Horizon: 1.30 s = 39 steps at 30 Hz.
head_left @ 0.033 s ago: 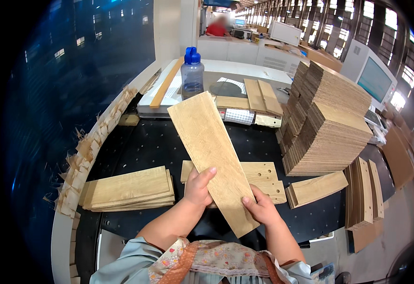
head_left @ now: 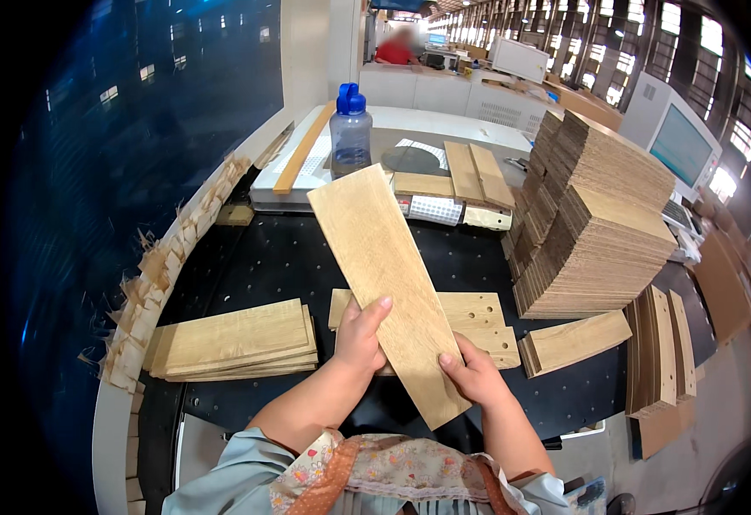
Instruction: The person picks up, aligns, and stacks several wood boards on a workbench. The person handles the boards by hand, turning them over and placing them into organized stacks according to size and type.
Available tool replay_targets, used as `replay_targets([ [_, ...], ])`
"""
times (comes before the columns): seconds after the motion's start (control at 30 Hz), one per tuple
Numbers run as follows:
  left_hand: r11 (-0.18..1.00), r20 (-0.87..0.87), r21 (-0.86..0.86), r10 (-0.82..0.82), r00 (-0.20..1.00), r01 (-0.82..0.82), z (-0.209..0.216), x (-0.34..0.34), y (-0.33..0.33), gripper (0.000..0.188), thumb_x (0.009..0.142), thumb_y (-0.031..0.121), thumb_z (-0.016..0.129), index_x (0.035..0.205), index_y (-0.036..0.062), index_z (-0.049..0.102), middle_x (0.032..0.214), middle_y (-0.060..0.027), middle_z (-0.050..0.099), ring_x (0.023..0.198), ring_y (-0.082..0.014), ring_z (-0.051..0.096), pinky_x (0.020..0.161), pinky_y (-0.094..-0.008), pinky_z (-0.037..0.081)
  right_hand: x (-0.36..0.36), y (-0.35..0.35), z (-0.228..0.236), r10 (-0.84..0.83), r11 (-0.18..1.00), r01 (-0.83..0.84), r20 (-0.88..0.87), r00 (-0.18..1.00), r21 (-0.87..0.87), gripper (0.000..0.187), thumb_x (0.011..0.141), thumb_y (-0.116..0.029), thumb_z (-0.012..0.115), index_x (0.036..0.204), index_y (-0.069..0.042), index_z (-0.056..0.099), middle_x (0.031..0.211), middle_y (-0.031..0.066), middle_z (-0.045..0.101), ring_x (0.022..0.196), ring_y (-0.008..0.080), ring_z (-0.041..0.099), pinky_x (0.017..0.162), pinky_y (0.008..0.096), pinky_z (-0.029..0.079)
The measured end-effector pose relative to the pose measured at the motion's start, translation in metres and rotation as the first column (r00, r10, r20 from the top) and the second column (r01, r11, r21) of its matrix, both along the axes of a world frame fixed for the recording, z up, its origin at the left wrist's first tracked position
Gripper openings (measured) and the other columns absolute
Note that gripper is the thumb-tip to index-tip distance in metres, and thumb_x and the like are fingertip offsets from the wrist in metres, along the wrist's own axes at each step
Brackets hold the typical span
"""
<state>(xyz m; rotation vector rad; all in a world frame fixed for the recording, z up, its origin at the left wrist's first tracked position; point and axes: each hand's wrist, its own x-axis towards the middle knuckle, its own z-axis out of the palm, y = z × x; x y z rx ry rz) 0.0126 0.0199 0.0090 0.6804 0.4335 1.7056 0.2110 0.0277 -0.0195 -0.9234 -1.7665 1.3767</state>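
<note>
A black, hole-dotted worktop (head_left: pixel 264 257) spans the bright hall. The left hand (head_left: pixel 360 339) and right hand (head_left: pixel 477 371) clasp opposite edges of a tilted wooden board (head_left: pixel 388 283) above it, thumbs on its face. The board partly hides drilled planks (head_left: pixel 477 313). Tall stacks (head_left: pixel 594 257) stand right; beyond, a patterned white strip (head_left: pixel 436 209) has marks too small to read.

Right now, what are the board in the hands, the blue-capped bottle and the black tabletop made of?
Held board: looks like wood, smooth and matt, since grain shows. Bottle: probably smooth plastic, since it's bluish and see-through. Tabletop: black, smooth-looking, dotted with pale spots; metal or plastic, I can't tell.
</note>
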Motion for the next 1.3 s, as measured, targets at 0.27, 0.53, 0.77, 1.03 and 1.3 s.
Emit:
replay_targets([
  [0.27,0.984,-0.222,0.031,0.177,0.959,-0.174,0.006,-0.014,0.006,0.062,0.089,0.022,0.061,0.138,0.0005,0.032,0.133,-0.0135,0.045,0.124,-0.0227,0.042,0.106,-0.0370,0.032,-0.003,0.009,-0.011,-0.036,0.977,0.014,-0.102,0.994,-0.212,0.043,0.094,-0.024,0.057,0.128,0.002,0.050,0.115,0.0092,0.060,0.104,0.0150,0.054,0.092,0.0310,0.043],
  [0.53,0.787,-0.602,0.474,0.617,-0.507,0.395,0.089,-0.051,-0.027,0.092,0.061,0.022,0.081,0.142,0.0150,0.037,0.145,-0.0142,0.034,0.139,-0.0364,0.024,0.113,-0.0522,0.018,0.012,0.038,0.013,0.075,0.968,-0.073,-0.001,0.997,-0.239,0.039,0.093,-0.026,0.060,0.120,0.002,0.056,0.105,0.0076,0.063,0.096,0.0137,0.057,0.086,0.0295,0.045],
  [0.77,0.829,-0.481,0.038,0.505,-0.716,0.558,0.095,-0.042,-0.013,0.100,0.059,0.035,0.082,0.144,0.0181,0.033,0.140,-0.0188,0.038,0.135,-0.0345,0.030,0.114,-0.0524,0.015,-0.020,0.038,0.043,0.255,0.964,-0.265,0.291,0.922,-0.005,0.045,0.089,-0.032,0.064,0.122,-0.001,0.056,0.107,0.0132,0.064,0.097,0.0200,0.058,0.087,0.0323,0.045],
  [1.03,0.840,-0.625,0.215,0.511,-0.590,0.499,0.091,-0.077,-0.029,0.096,0.051,0.029,0.081,0.138,0.0148,0.043,0.118,-0.0170,0.048,0.110,-0.0343,0.046,0.097,-0.0444,0.033,-0.001,0.063,0.086,0.560,0.826,-0.564,0.136,0.817,-0.018,0.063,0.089,-0.032,0.063,0.139,-0.002,0.040,0.127,0.0152,0.056,0.114,0.0230,0.054,0.096,0.0321,0.042],
  [1.3,0.828,-0.693,0.547,0.531,-0.488,0.124,0.085,-0.136,-0.052,0.116,0.046,0.033,0.088,0.142,0.0066,0.030,0.127,-0.0207,0.041,0.115,-0.0391,0.043,0.098,-0.0481,0.037,0.003,0.053,0.043,0.508,0.822,-0.570,-0.442,0.739,-0.008,0.078,0.090,-0.041,0.060,0.146,-0.001,0.023,0.139,0.0182,0.042,0.118,0.0262,0.052,0.098,0.0391,0.043],
])
